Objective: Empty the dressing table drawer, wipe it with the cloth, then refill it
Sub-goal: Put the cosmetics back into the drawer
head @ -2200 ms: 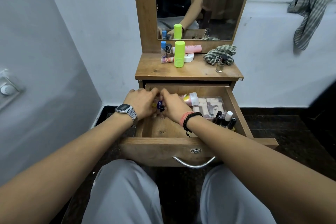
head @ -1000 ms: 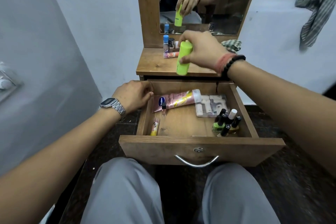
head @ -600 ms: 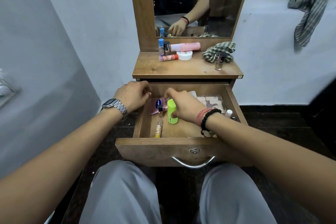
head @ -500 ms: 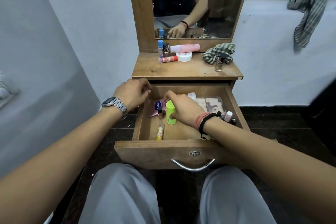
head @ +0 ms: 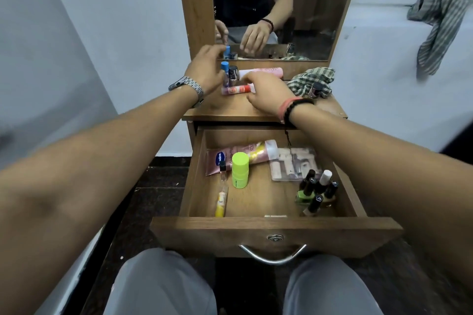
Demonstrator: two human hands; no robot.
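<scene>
The wooden drawer (head: pixel 276 229) is pulled out over my lap. In it a lime green bottle (head: pixel 240 170) stands upright in front of a pink lotion tube (head: pixel 238 156). A small glass vial (head: pixel 223 171), a yellow tube (head: pixel 221 203), a clear packet (head: pixel 294 163) and several nail polish bottles (head: pixel 317 189) also lie inside. Both hands are up over the tabletop (head: pixel 230 110). My left hand (head: pixel 207 69) curls against a blue-capped bottle (head: pixel 225 69); the grip is hidden. My right hand (head: pixel 266 92) hovers with spread fingers next to a small red tube (head: pixel 236 90). The checked cloth (head: pixel 312 79) lies at the right.
A dark jar (head: pixel 233 73) and a pink tube (head: pixel 268 71) stand against the mirror (head: pixel 276 7). A small dark-capped bottle (head: pixel 315 90) sits by the cloth. Another checked cloth (head: pixel 442 20) hangs on the right wall ledge. My knees are below the drawer handle (head: pixel 272 254).
My right hand set the green bottle upright in the drawer and let go. Both hands then rose from the drawer to the items on the tabletop.
</scene>
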